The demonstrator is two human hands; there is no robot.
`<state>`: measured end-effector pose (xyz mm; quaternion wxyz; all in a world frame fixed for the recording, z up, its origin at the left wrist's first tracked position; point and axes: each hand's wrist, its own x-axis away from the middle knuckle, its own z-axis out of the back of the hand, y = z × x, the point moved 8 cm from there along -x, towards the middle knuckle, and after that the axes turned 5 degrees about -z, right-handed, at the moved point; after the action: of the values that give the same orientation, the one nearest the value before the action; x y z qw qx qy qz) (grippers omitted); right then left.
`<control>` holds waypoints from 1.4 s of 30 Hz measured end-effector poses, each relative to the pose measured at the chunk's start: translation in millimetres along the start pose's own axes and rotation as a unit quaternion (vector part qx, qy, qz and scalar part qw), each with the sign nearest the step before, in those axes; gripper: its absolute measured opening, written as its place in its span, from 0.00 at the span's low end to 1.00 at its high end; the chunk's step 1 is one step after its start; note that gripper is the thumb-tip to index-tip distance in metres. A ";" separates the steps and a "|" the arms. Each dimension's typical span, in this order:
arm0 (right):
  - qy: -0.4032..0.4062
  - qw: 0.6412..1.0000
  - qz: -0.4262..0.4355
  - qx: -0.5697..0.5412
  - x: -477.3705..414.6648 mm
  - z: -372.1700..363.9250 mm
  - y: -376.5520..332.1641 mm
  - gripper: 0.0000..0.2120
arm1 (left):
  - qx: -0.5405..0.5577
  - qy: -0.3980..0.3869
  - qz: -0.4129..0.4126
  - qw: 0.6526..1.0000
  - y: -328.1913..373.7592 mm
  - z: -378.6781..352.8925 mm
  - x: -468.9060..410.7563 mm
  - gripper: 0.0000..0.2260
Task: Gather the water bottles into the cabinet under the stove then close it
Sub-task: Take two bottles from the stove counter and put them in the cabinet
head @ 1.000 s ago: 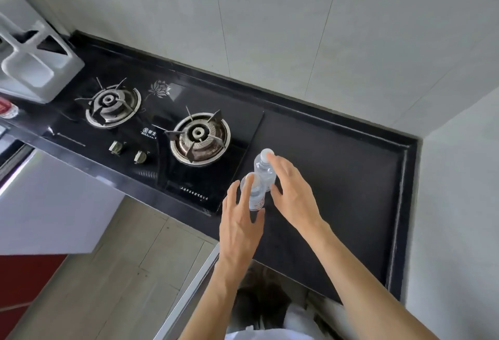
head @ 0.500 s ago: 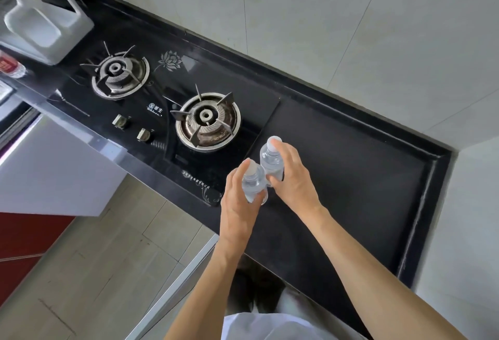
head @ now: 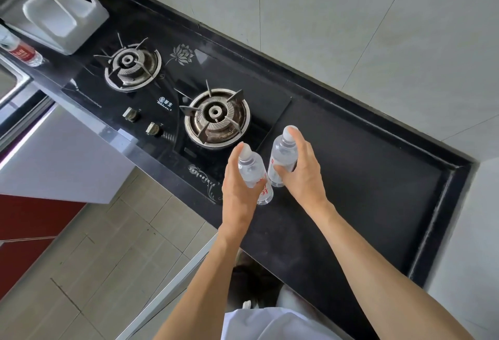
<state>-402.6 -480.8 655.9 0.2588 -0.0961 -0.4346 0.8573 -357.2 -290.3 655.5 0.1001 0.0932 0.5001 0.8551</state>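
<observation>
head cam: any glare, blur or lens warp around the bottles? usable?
Head view: soft light, no hard shadows; pale sheen on the glossy black glass stove; the clear white-capped plastic bottle in the grip of the left hand and the second clear bottle in the right hand are sharp, no motion blur; wide-angle warp slants the black stone countertop.

The left grip (head: 239, 188) and the right grip (head: 303, 175) are bare hands on bare forearms. A white garment (head: 270, 325), softly folded, covers the body at the view's lower edge.
</observation>
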 end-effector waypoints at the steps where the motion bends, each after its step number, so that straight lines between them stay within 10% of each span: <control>1: 0.009 1.000 -0.006 -0.007 2.3 0.0 1.3 0.48 | 0.004 0.004 0.011 1.000 0.0 2.2 -3.7 0.45; 20: 0.161 0.984 -0.065 -0.035 126.6 2.4 -18.1 0.43 | -0.007 -0.012 -0.030 0.999 1.0 68.9 39.1 0.40; 42: 0.383 0.910 -0.011 -0.159 406.8 -77.0 -238.0 0.46 | 0.043 -0.106 -0.240 0.964 -16.4 317.6 152.9 0.44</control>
<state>-631.7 -96.6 823.1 0.3960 -0.4521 -0.4340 0.6711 -420.7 23.7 803.5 0.3511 0.0647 0.5305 0.7689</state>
